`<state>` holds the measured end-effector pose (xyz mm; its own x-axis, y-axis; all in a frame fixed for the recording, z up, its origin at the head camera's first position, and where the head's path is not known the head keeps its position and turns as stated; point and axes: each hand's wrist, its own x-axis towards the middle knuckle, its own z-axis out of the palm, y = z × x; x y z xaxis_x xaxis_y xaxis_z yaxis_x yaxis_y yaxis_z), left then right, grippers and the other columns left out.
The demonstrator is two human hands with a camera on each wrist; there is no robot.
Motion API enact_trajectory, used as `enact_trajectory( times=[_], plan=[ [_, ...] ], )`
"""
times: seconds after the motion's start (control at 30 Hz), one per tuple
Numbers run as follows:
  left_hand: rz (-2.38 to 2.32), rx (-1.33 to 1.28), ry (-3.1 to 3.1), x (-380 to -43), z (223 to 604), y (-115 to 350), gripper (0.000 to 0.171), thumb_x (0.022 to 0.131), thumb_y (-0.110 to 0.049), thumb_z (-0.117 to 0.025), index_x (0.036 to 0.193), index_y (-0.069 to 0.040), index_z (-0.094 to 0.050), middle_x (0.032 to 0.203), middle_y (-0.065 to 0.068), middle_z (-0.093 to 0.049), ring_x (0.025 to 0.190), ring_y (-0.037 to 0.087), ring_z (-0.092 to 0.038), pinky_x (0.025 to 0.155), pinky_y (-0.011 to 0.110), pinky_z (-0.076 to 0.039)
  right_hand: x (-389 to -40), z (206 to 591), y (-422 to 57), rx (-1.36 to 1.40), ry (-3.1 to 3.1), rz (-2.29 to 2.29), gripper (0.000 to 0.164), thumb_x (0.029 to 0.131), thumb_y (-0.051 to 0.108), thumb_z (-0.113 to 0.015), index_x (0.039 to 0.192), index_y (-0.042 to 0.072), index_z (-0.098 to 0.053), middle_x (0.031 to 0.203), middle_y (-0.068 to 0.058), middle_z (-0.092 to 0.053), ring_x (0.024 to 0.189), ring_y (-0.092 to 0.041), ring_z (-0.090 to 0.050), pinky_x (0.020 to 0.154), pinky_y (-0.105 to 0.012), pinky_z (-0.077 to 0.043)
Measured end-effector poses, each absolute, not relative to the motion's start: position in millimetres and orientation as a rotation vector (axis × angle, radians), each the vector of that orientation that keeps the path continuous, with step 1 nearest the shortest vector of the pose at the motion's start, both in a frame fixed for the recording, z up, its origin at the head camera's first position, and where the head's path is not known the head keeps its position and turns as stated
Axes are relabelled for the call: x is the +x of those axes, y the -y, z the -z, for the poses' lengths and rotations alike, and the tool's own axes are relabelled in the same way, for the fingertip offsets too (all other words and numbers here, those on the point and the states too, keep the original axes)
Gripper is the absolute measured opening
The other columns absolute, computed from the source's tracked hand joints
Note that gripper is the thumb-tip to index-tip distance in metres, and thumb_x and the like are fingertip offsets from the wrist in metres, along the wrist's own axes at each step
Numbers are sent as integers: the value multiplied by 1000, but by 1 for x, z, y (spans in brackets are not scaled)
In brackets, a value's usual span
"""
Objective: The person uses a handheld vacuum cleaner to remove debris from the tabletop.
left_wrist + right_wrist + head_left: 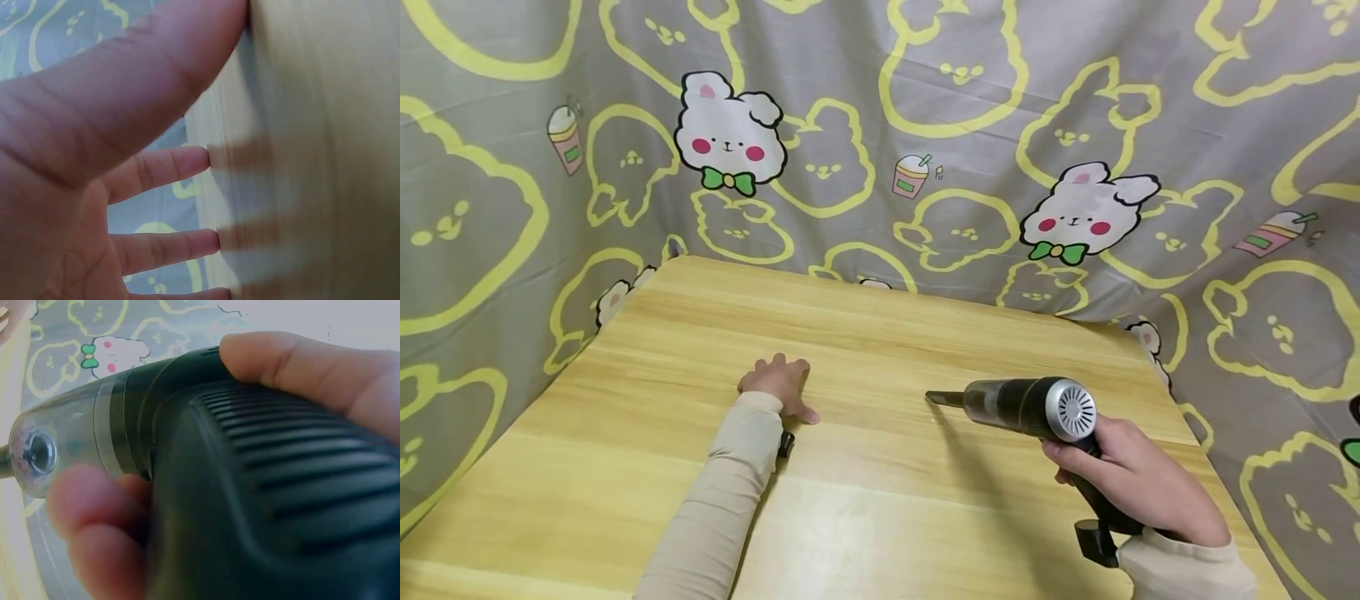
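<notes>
My right hand (1150, 475) grips the black handle of a handheld vacuum cleaner (1011, 406), which has a clear dust cup and a silver vented end cap. Its narrow dark nozzle points left, with the tip at or just above the wooden tabletop (850, 492); I cannot tell if it touches. In the right wrist view, fingers wrap the ribbed handle (300, 469), and bits of debris show inside the clear cup (62, 447). Left of the nozzle, my left hand (777, 385) rests its spread fingertips on the tabletop, palm raised, holding nothing, as the left wrist view shows.
A grey curtain (842, 75) printed with yellow outlines and white bunny faces hangs around the back and both sides of the table. Tiny specks lie on the wood near the nozzle. A small black device (785, 444) sits at the left wrist, another (1096, 542) at the right.
</notes>
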<state>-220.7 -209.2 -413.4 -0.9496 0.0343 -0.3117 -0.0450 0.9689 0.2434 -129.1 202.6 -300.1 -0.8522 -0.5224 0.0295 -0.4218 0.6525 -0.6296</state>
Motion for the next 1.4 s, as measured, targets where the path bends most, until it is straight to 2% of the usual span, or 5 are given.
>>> enact_trajectory(
  times=[0.37,0.67,0.9,1.13,1.4],
  plan=[
    [-365,7,-2793,-219,413,208,96,64,-49,-83,141,-13,-40,133,27,-41,113,53,-41,81,72,-41,-122,301,-205,-784,-2714,947,14,97,24,-57,105,13,-60,80,2,-64,67,-6,-63,62,-29,-53],
    [-372,4,-2796,-221,411,208,95,64,-49,-84,140,-13,-41,134,27,-41,111,51,-42,79,69,-43,-119,297,-209,-768,-2705,900,19,97,28,-55,107,12,-58,78,3,-61,68,-5,-61,60,-28,-51],
    [-386,0,-2804,-219,414,206,95,62,-49,-84,140,-14,-42,135,27,-41,111,50,-42,78,70,-43,-115,297,-214,-802,-2766,846,10,97,27,-57,101,18,-59,72,8,-61,66,-3,-58,58,-27,-48],
    [-373,4,-2819,-215,414,204,92,62,-48,-84,138,-14,-44,133,26,-43,109,48,-43,78,68,-44,-114,299,-222,-764,-2756,834,13,98,27,-54,101,15,-58,74,7,-60,67,-3,-58,57,-27,-47],
    [-384,-6,-2822,-217,413,200,93,62,-48,-85,138,-14,-43,133,25,-43,108,47,-43,77,64,-46,-115,299,-226,-826,-2769,851,7,97,24,-56,95,17,-57,72,8,-60,66,-3,-57,55,-27,-46]
  ],
)
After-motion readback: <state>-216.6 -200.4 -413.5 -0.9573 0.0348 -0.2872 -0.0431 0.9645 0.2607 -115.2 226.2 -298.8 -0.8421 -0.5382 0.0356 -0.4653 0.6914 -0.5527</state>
